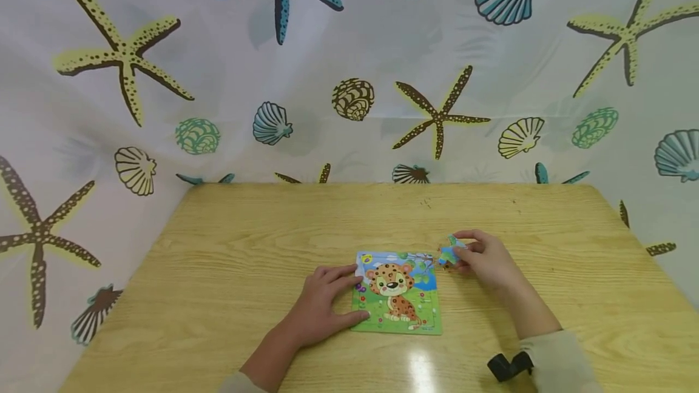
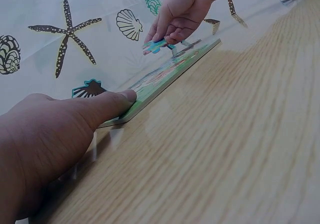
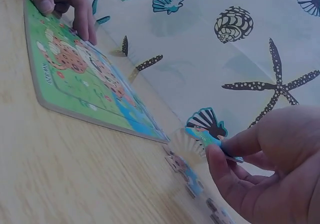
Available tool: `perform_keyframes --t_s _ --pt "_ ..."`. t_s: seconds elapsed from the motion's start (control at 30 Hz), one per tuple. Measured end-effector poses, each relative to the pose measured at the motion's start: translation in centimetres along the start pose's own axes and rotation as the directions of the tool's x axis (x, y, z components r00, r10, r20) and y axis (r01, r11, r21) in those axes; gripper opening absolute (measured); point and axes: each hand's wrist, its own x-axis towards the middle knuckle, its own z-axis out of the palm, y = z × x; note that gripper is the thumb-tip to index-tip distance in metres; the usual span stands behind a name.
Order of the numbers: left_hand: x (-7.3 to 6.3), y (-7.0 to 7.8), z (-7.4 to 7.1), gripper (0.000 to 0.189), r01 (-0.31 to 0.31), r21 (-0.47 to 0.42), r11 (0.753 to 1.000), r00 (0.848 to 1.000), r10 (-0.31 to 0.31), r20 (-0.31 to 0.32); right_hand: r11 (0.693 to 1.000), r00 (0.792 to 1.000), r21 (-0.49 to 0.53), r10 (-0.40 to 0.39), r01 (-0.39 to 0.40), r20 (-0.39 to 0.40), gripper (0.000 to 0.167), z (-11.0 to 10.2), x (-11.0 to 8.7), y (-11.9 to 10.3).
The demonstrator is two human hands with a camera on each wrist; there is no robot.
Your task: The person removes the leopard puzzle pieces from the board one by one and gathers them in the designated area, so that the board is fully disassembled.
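Note:
A square jigsaw puzzle board [image 1: 393, 296] with a cartoon leopard on grass lies flat on the table. My left hand [image 1: 327, 305] rests along its left side, fingers stretched over the upper left edge and thumb [image 2: 117, 101] pressing the near left part. Just off the board's upper right corner, my right hand [image 1: 486, 256] pinches a blue and green puzzle piece [image 1: 450, 251] between thumb and fingers. From the right wrist, this piece [image 3: 204, 135] appears tilted above the table. Other loose puzzle pieces [image 3: 185, 174] lie below it, beside the board; the right hand mostly hides them from the head view.
The wooden table [image 1: 246, 247] reaches back to a white curtain [image 1: 327, 65] printed with starfish and shells, which also hangs at both sides. A black device [image 1: 510, 367] sits at the right sleeve [image 1: 559, 359].

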Motion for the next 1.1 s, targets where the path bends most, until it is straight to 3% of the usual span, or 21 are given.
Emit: perform_keyframes --t_s 0.37,0.73,1.1 --pt "0.0 -0.3 0.2 0.067 0.000 0.023 1.000 1.000 0.000 -0.006 0.999 0.999 0.038 -0.011 0.010 0.039 0.049 -2.2 0.0 0.4" --pt "0.0 -0.2 0.2 0.066 -0.005 0.021 1.000 1.000 0.005 -0.010 1.000 1.000 0.003 0.015 -0.015 -0.004 0.052 -4.8 -0.2 0.7" --pt "0.1 -0.2 0.2 0.067 0.005 0.017 1.000 1.000 -0.005 0.004 0.999 0.999 -0.016 0.036 -0.036 0.008 0.052 -6.9 -0.6 1.1"
